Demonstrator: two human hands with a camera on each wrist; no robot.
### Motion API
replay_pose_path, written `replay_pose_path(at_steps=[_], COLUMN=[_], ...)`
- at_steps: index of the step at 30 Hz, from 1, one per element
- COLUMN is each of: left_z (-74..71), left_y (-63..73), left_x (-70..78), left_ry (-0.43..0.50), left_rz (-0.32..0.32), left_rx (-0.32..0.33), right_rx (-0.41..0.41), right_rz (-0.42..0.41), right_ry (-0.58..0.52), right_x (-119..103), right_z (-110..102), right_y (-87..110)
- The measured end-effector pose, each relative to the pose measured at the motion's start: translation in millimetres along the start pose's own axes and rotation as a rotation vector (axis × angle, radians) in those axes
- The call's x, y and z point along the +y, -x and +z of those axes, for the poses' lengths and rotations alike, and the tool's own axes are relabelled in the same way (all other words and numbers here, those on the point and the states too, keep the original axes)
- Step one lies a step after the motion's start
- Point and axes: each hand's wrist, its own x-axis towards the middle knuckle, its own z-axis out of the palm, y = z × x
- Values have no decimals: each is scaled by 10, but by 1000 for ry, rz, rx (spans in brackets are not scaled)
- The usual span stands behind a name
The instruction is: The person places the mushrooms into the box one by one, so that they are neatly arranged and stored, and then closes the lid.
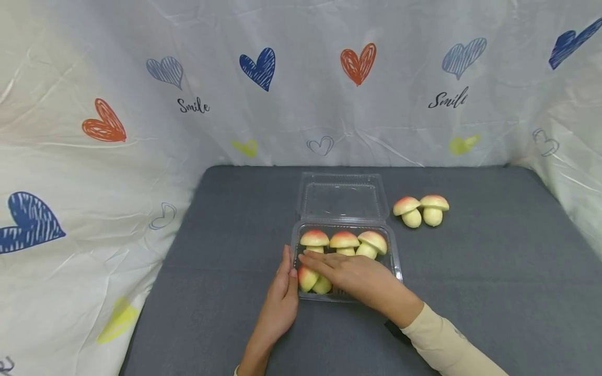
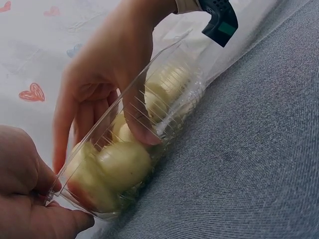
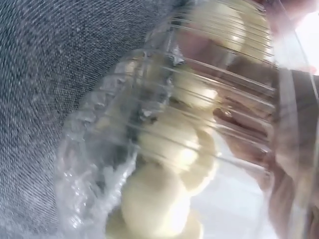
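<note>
A clear plastic clamshell box (image 1: 397, 269) lies with its lid (image 1: 340, 201) folded back. Inside, three pale-yellow mushroom-shaped pieces (image 1: 344, 240) with reddish caps form the back row, and another mushroom-shaped piece (image 1: 308, 278) lies tilted at front left. My left hand (image 1: 279, 300) holds the box's left edge, the rim between thumb and fingers in the left wrist view. Reaching over from the right, my right hand (image 1: 364, 277) stretches its fingers across the box above the front piece. Its thumb (image 2: 142, 127) dips inside beside that piece's stem. The hand covers the front-right part of the box.
Two more mushroom-shaped pieces (image 1: 433, 210) lie side by side on the dark grey cloth (image 1: 484, 303), right of the lid. A white curtain (image 1: 301, 120) printed with hearts hangs behind and along both sides. A dark wrist strap (image 2: 222, 22) is on the right wrist.
</note>
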Motion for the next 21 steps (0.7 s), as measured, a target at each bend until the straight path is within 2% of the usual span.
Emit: replay_pose_path(at_steps=[3,8,15,21], left_z=[1,5,15,16], left_y=[1,-5,-6,-1], left_x=[3,0,2,10], left_ry=[2,5,-6,-12], left_rz=[-10,10,15,4], left_rx=[-4,5,20,27], right_rx=[6,66,47,104], right_rz=[15,34,152,223], right_ry=[-10,-21,-253,-331], right_x=[1,58,210,409], right_z=[-37,-123,-258,-354], right_y=[28,74,117,236])
